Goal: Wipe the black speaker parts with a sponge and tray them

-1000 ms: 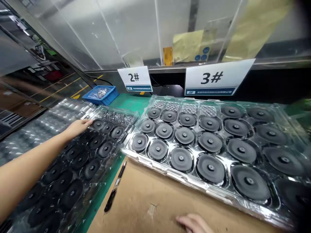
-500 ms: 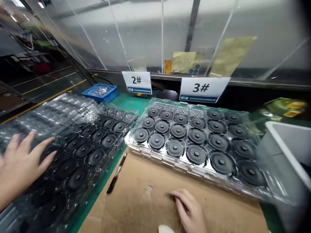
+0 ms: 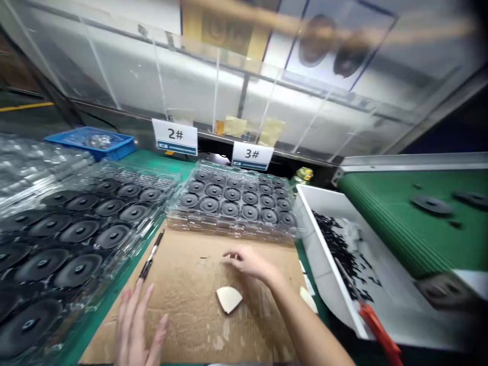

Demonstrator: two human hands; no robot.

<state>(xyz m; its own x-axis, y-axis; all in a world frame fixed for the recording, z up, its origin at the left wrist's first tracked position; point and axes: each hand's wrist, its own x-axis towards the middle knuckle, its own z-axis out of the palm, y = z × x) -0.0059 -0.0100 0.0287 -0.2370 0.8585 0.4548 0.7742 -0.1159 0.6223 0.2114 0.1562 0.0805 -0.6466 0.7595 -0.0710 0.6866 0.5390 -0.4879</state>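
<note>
My left hand (image 3: 139,328) is open over the left front of the cardboard sheet (image 3: 183,300), its fingers stretched and slightly blurred. Just past its fingertips lies a black pen (image 3: 151,256). My right hand (image 3: 247,262) hovers above the middle of the cardboard, fingers loosely bent and a little apart, with nothing visible in them. A cream wedge-shaped piece (image 3: 229,299) rests on the cardboard below that hand. Behind the cardboard stands a clear plastic tray (image 3: 229,226) with rows of black discs. Another clear tray (image 3: 125,254) of black discs lies to the left.
To the right stands a white bin (image 3: 324,290) with small black pieces and a red-handled tool (image 3: 377,325). Beyond it, a green conveyor belt (image 3: 389,218) carries black discs. A blue bin (image 3: 118,147) and stacked clear trays (image 3: 34,162) are at the back left.
The view has swung right, bringing in the bin and belt. My left hand has come from over the left tray to the cardboard. My right hand has moved farther forward over the cardboard.
</note>
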